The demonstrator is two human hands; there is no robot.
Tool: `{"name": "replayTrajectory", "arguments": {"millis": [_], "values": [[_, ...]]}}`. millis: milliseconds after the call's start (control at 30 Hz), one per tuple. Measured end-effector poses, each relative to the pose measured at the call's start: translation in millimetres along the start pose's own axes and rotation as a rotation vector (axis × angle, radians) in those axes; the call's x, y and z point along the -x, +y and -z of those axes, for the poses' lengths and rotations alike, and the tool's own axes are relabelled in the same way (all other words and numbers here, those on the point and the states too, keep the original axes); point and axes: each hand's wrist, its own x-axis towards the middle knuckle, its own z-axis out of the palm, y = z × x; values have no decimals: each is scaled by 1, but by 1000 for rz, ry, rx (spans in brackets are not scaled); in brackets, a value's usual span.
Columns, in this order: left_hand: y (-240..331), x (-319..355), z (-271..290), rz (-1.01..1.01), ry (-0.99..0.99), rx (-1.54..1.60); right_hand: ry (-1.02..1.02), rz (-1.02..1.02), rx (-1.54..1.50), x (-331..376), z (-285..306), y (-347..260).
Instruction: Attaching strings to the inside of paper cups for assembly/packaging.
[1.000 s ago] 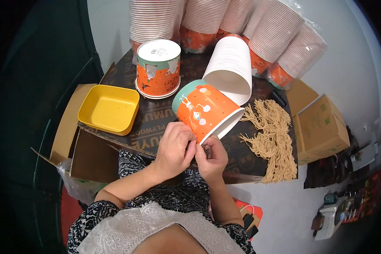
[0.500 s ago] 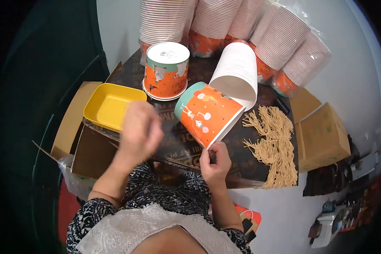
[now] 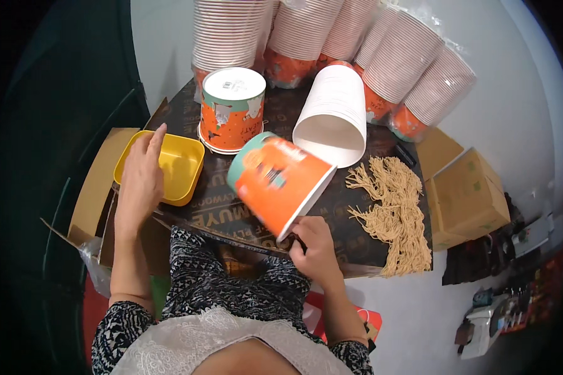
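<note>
Dark table point(image 3: 339, 209); right hand point(image 3: 317, 249) grips bucket point(image 3: 275, 194) (print point(image 3: 273, 172) blurred).

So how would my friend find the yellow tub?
Find the dark table, then its left edge, where the left hand is by an open tub. It's bright yellow with rounded corners; the upside-down bucket nearby is round, orange and green.

Hands point(image 3: 141, 181) point(image 3: 317, 247) apart — orange bucket point(image 3: 280, 187), yellow tray point(image 3: 180, 167)
</note>
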Motion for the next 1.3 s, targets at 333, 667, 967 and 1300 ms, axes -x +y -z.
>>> {"name": "replayTrajectory", "arguments": {"millis": [333, 667, 967, 1300], "values": [[82, 11, -12, -617, -182, 395, 82, -274, -302, 2, 1, -28], [111, 19, -49, -520, -113, 602, 349, -440, -1165, -18, -7, -21], [121, 17, -54, -629, 151, 735, 269, -449, -843, -22, -3, -27], [128, 9, -47, -645, 140, 620, 274, -475, -1345, -25, -7, -12]]}}
